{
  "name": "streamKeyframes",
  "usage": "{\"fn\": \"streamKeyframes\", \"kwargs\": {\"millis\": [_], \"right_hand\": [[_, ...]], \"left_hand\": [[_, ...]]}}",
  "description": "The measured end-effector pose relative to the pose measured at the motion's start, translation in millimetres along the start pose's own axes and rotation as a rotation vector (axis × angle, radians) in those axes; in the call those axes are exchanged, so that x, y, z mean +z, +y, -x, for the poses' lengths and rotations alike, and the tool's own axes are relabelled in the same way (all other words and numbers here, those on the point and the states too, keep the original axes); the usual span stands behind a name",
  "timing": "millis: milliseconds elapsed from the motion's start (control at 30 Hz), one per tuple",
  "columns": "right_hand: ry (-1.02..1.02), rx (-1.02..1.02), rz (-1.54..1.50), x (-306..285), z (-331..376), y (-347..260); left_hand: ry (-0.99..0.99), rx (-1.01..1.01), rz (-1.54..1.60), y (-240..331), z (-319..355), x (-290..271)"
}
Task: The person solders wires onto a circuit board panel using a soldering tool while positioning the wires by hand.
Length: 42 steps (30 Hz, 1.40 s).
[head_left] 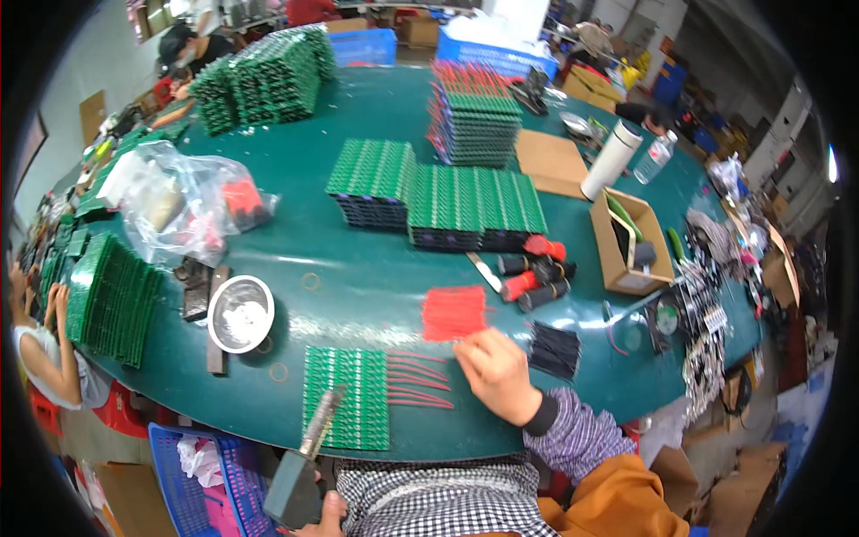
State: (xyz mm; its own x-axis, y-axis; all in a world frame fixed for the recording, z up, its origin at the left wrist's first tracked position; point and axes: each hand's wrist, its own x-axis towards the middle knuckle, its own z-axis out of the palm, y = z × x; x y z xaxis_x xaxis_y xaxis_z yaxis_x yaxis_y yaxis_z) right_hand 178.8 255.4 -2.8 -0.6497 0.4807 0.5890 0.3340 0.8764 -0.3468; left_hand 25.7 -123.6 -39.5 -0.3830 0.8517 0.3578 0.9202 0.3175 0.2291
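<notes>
A green circuit board panel [347, 385] lies flat near the front edge of the table, with several red wires [420, 380] sticking out from its right side. My left hand [329, 517], partly cut off by the lower edge, is closed on a soldering iron [300, 483] with a dark blocky handle; its metal shaft slants over the panel. My right hand [497, 374] is closed, fingertips at the near edge of a pile of loose red wires [452, 311]; what they pinch is hidden. A pile of black wires [555, 349] lies right of that hand.
Stacked green panels [479, 206] stand mid-table. A white bowl [241, 313] and plastic bag [188, 201] are left. Red and black wire bundles [537, 273], a cardboard box [631, 246] and white flask [611, 161] are right. Another person's arm [54, 358] is at far left.
</notes>
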Motion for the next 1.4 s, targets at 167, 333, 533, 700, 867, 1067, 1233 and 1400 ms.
{"fn": "streamKeyframes", "kwargs": {"millis": [167, 333, 533, 700, 867, 1067, 1233, 1400], "right_hand": [[-0.05, -0.006, 0.086, -0.9, -12.3, 24.7], [-0.101, -0.076, 0.145, 20.0, -22.6, 28.3], [-0.094, -0.081, 0.208, 35.5, -23.2, 40.9], [-0.088, -0.103, 0.158, 36.8, -26.8, 36.5], [-0.022, -0.029, 0.079, 32.5, -26.3, 32.3], [-0.013, -0.059, 0.142, 30.4, -28.0, 34.1], [-0.024, -0.069, 0.131, 26.8, -31.0, 31.8], [-0.061, -0.037, 0.098, 27.3, -29.3, 34.4]], "left_hand": [[-0.153, -0.55, 0.523, 14.2, -24.9, -3.1], [0.428, -0.876, 1.225, 61.4, -59.0, -6.2], [0.121, -0.68, 0.966, 52.4, -51.5, -7.1], [0.222, -0.733, 1.133, 57.3, -48.6, 6.5], [0.177, -0.73, 1.07, 54.0, -48.4, 11.3], [0.275, -0.854, 1.308, 60.6, -62.0, 3.8], [0.204, -0.879, 1.288, 53.8, -50.0, 10.7], [0.231, -0.848, 1.298, 56.9, -61.2, 7.7]]}}
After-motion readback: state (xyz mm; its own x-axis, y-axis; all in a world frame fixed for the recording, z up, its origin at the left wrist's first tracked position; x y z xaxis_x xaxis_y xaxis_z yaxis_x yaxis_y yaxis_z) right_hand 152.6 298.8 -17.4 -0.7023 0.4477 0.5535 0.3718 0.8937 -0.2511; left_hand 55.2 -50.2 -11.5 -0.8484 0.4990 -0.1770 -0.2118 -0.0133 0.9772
